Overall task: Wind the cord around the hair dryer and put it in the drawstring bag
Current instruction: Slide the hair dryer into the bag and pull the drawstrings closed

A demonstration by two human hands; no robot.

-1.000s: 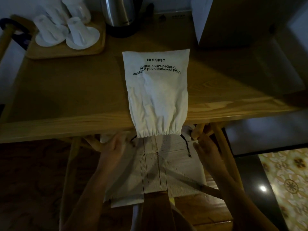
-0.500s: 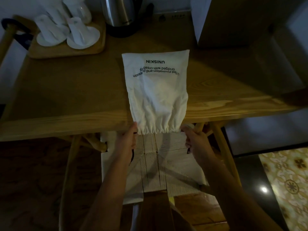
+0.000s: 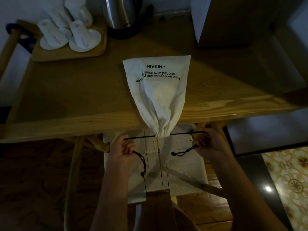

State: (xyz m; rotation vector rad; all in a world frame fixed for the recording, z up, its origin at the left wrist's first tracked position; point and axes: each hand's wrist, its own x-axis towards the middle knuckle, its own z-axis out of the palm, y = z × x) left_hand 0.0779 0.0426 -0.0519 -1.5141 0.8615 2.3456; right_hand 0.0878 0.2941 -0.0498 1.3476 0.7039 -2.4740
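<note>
A white drawstring bag printed UNISKIN lies on the wooden table, its mouth hanging over the front edge and gathered tight. Something bulges inside it; the hair dryer itself is hidden. A black drawstring runs taut out of each side of the mouth. My left hand is fisted on the left string, with a knotted end dangling below. My right hand is fisted on the right string, its knotted end hanging toward the middle.
A wooden tray with upturned white cups sits at the back left, beside a steel kettle. A dark box stands at the back right. Below my hands is a woven chair seat.
My hands have pulled apart sideways with the strings. The bag's mouth, wide and loosely gathered before, is now cinched to a narrow neck.
</note>
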